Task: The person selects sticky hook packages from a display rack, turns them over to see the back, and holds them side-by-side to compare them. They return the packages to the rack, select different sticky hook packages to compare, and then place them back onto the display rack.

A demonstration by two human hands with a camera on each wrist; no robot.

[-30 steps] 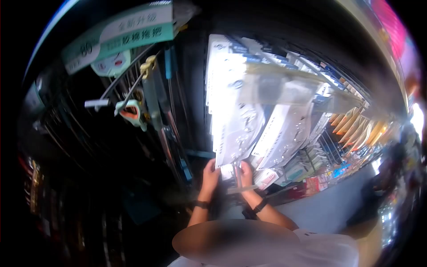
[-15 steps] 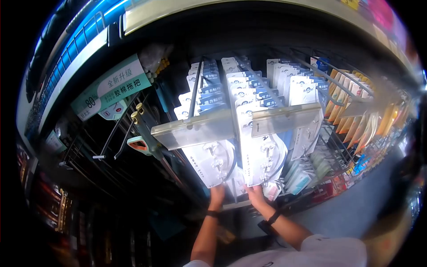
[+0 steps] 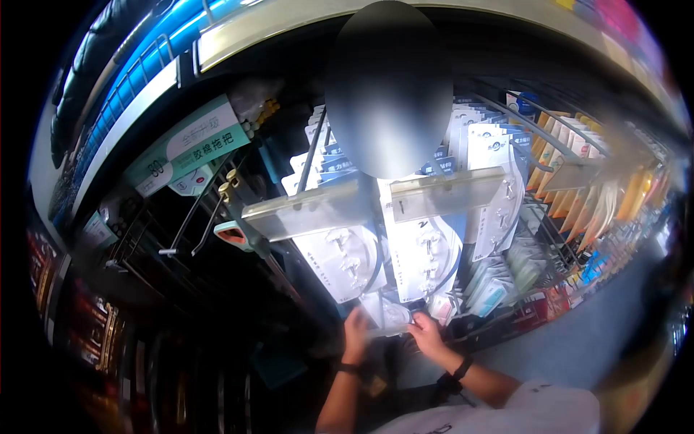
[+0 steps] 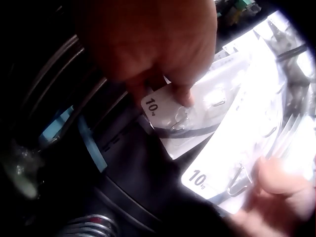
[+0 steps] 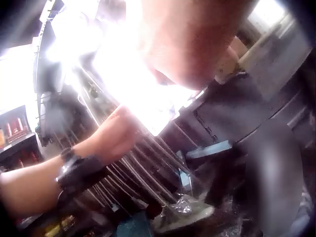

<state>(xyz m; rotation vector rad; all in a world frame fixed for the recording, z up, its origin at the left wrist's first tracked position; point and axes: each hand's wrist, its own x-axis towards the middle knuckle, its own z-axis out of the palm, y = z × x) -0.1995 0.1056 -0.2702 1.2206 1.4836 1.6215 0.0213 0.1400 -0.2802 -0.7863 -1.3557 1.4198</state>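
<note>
My left hand (image 3: 354, 338) pinches the lower end of a white hook card (image 4: 170, 111) marked 10 kg, thumb on its face. To the right, my right hand (image 3: 428, 336) grips the lower edge of a second hook card (image 4: 212, 182), also marked 10 kg, with clear hooks on its front. Both hands are low on the rack, below the large hanging hook cards (image 3: 423, 253). In the right wrist view glare washes out the card between the hands, and the right hand's fingertips are hidden.
Clear label holders (image 3: 448, 194) stick out on metal prongs in front of the hanging cards. A green and white sign (image 3: 191, 145) and mop handles (image 3: 246, 210) are at the left. Orange packets (image 3: 578, 195) hang at the right, with smaller teal-marked packs (image 3: 491, 289) lower down.
The head view has tilted, bringing more of the rack's top into sight. Both hands have moved lower, away from the bottoms of the large hanging cards, and slightly farther apart.
</note>
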